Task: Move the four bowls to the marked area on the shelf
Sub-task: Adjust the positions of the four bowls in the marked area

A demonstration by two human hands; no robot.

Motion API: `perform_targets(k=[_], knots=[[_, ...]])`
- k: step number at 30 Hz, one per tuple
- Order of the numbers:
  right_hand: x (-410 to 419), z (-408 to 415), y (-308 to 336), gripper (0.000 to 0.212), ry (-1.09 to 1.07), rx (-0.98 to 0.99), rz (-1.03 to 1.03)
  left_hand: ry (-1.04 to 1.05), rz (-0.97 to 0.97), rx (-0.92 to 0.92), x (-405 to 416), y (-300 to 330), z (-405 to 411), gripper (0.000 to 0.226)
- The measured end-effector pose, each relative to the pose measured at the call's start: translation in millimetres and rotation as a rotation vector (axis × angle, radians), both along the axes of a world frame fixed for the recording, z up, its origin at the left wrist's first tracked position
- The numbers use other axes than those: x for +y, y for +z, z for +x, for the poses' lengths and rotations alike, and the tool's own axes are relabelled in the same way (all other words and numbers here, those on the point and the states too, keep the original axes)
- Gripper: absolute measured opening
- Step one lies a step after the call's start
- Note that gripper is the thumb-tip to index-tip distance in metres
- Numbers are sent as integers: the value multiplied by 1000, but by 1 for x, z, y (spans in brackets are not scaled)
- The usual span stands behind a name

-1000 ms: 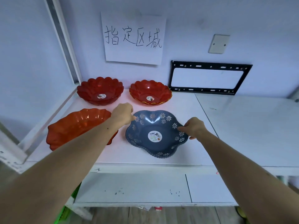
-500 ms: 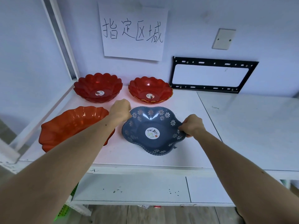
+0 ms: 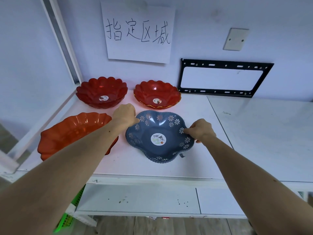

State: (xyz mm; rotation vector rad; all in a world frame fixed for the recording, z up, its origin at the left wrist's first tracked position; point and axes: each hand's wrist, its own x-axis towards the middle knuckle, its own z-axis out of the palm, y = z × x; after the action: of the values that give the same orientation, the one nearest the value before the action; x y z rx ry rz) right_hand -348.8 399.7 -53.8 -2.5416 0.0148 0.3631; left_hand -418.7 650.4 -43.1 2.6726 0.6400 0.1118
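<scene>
Both hands grip the blue flowered bowl [image 3: 159,136] by its rim on the white shelf [image 3: 211,126]: the left hand [image 3: 125,114] at its far-left edge, the right hand [image 3: 200,130] at its right edge. Left of that bowl sits an orange bowl [image 3: 74,131]; behind it, under the paper sign [image 3: 138,29], stand two red bowls [image 3: 101,92] [image 3: 157,94].

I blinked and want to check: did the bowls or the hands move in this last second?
Hardly anything moved. Both hands keep hold of the blue flowered bowl: the left hand at its far left rim, the right hand at its right rim. The bowl sits in about the same spot on the shelf, beside the orange bowl. The two red bowls below the paper sign stayed put.
</scene>
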Motion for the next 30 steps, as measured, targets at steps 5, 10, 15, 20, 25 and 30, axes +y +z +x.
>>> perform_targets(k=[5,10,15,20,25,30], knots=[[2,-2,0,18,13,-23,-47,-15,73,36,0,-3,2,22],[0,-2,2,15,18,-16,-77,-14,101,32,-2,-8,5,23],[-1,-1,0,22,26,3,-76,18,67,-1,-2,-9,2,33],[4,-2,9,34,34,-48,-103,41,21,-58,7,-1,-8,42],[37,-10,30,24,56,-201,-59,107,31,-132,41,23,-41,40],[95,-32,42,30,191,-213,8,118,28,-6,83,18,-85,40]])
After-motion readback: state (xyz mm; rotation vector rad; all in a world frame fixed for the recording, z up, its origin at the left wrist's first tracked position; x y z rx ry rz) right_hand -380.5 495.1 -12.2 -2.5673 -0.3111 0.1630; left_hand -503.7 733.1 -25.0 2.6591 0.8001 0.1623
